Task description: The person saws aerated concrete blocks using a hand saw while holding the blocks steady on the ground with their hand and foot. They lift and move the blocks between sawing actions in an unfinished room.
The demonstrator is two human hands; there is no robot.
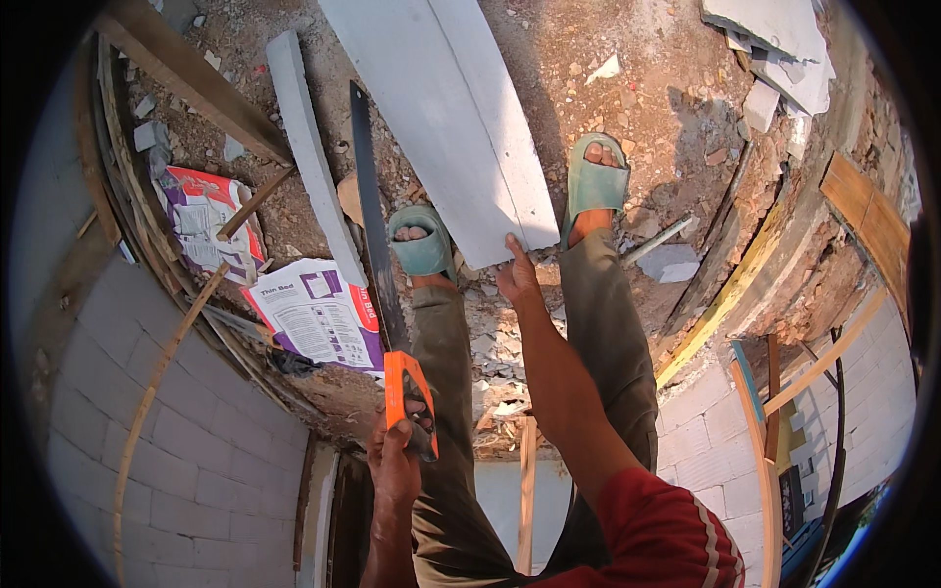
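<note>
My left hand [394, 459] is wrapped round the orange handle of a hand saw [371, 211]. Its long dark blade points away from me, apart from the block, to the left of it. A long white lightweight concrete block [461, 127] lies on the rubble ground between my feet, with a line running lengthwise on its top. At the near end of this block, my right hand [519, 272] grips the edge, one finger resting on the top face; the fingers underneath are partly hidden. Left of the blade lies a narrow white strip of block [312, 157].
Two printed paper bags, one flat [319, 309] and one crumpled [206, 218], lie at left. A wooden beam [191, 78] slants in at upper left. Broken white slabs [784, 49] are piled at upper right. Green sandals [421, 240] are on my feet. White block walls [186, 451] curve round below.
</note>
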